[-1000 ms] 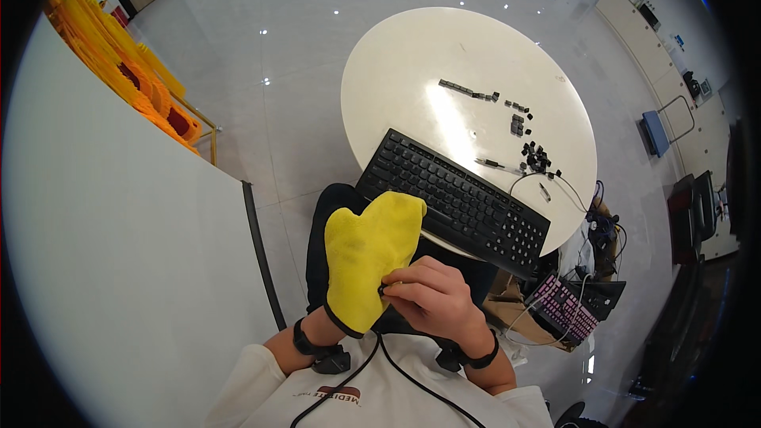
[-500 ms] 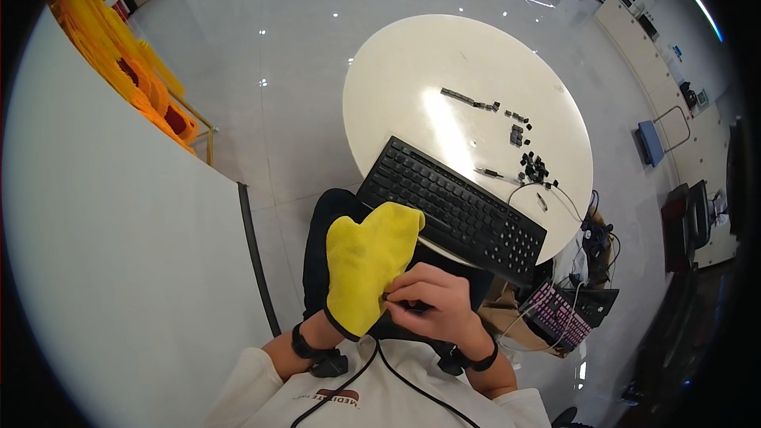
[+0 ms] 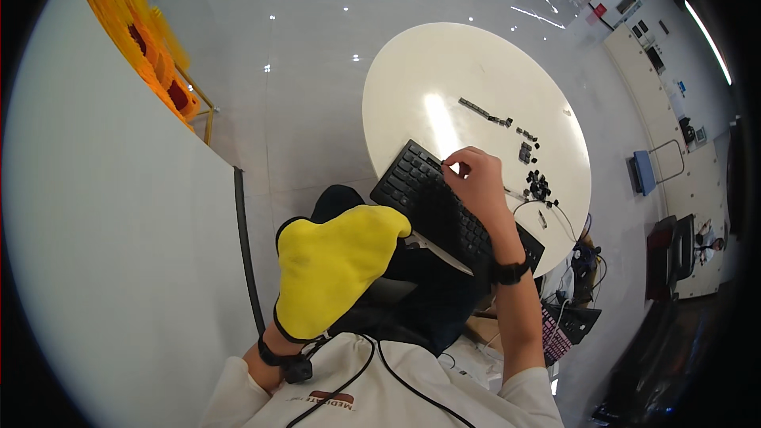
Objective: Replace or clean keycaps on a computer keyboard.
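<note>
A yellow cloth with dark edging (image 3: 333,265) covers my left hand (image 3: 329,293), hiding its fingers; it hangs over my lap, left of the keyboard. My right hand (image 3: 476,182) is closed in a pinch at the far edge of the black keyboard (image 3: 412,178). What sits between its fingertips is too small to make out. The keyboard lies slanted across the near edge of the round white table (image 3: 404,63), partly hidden by my right hand and forearm. Loose black keycaps (image 3: 538,185) lie in a pile to the right of my right hand.
Farther back, more keycaps form a row (image 3: 476,108) and a small block (image 3: 525,152). A thin pen-like tool (image 3: 542,219) and a cable lie near the table's right edge. Below that side stands a pink-keyed keyboard (image 3: 557,338). A white panel (image 3: 119,214) rises on my left.
My right hand has left the yellow cloth and reached forward to the keyboard's far edge. My left hand with the cloth has shifted a little to the left. The view has turned slightly.
</note>
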A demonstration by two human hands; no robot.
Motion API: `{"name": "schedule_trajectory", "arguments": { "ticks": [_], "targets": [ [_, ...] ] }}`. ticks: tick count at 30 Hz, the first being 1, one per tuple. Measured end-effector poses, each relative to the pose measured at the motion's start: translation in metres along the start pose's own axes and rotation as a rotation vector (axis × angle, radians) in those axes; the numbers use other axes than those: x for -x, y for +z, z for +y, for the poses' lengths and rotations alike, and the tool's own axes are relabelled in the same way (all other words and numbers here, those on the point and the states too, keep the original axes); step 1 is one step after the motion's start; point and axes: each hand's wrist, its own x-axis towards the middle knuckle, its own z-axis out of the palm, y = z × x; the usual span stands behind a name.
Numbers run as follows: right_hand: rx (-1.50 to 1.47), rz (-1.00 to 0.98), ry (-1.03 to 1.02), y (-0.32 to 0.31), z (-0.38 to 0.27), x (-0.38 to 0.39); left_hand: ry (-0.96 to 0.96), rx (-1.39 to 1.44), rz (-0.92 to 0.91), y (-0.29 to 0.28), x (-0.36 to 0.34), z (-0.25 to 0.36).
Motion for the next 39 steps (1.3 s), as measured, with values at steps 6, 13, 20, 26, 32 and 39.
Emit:
{"name": "schedule_trajectory", "arguments": {
  "ticks": [6, 13, 20, 26, 32, 39],
  "targets": [
    [0.084, -0.141, 0.041, 0.021, 0.005, -0.019, -0.059, 0.315, 0.016, -0.026, 0.014, -0.008],
    [0.112, -0.164, 0.039, 0.027, 0.008, -0.023, -0.091, 0.415, -0.011, -0.034, 0.018, -0.017],
    [0.112, -0.101, -0.050, 0.040, 0.019, -0.015, -0.107, 0.443, -0.042, -0.036, 0.015, -0.021],
    [0.074, -0.040, -0.014, 0.044, 0.026, -0.011, -0.112, 0.444, -0.080, -0.040, 0.013, -0.022],
    [0.099, 0.019, -0.072, 0.047, 0.031, -0.009, -0.133, 0.588, -0.023, -0.028, 0.018, -0.035],
    [-0.001, 0.045, -0.062, 0.048, 0.034, -0.006, -0.113, 0.722, 0.150, -0.019, 0.022, -0.037]
  ]
}}
